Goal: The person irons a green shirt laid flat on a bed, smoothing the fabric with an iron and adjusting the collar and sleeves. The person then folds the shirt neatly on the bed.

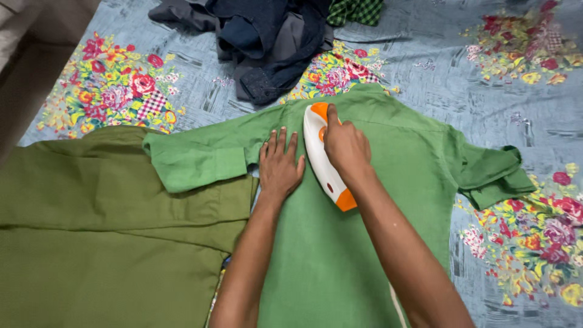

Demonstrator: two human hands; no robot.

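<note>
A bright green shirt lies flat on a blue floral bedsheet, its sleeves spread to either side. My right hand grips the handle of a white and orange clothes iron, which rests on the shirt's upper back. My left hand lies flat, fingers apart, on the shirt just left of the iron, next to the left sleeve.
An olive green garment lies spread at the left, partly under the shirt's sleeve. A heap of dark blue and grey clothes and a green checked cloth sit at the far edge. Bare floor shows at the upper left.
</note>
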